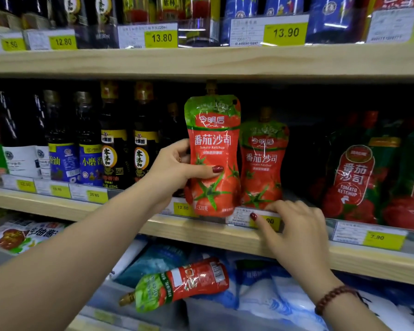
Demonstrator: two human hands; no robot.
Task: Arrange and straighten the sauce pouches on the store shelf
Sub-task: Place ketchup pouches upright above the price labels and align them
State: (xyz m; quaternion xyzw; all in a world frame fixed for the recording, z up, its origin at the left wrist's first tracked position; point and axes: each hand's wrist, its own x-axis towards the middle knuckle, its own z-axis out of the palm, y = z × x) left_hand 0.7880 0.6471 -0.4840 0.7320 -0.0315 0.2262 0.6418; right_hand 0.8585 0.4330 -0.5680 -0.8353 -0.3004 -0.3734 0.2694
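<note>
My left hand (175, 166) grips a red and green tomato ketchup pouch (213, 139) by its left edge, holding it upright at the front of the middle shelf (201, 232). A second matching pouch (263, 168) stands upright just behind and to the right of it. My right hand (294, 225) rests on the shelf's front lip, fingers spread over a price label (239, 217), holding nothing. A third pouch of the same kind (184, 283) lies on its side on the shelf below, spout pointing left.
Dark sauce bottles (112, 139) fill the middle shelf to the left. Darker green and red ketchup pouches (354, 173) stand at the right, with a dark gap between them and the second pouch. White and blue bags (273, 292) lie on the lower shelf. Price tags line every shelf edge.
</note>
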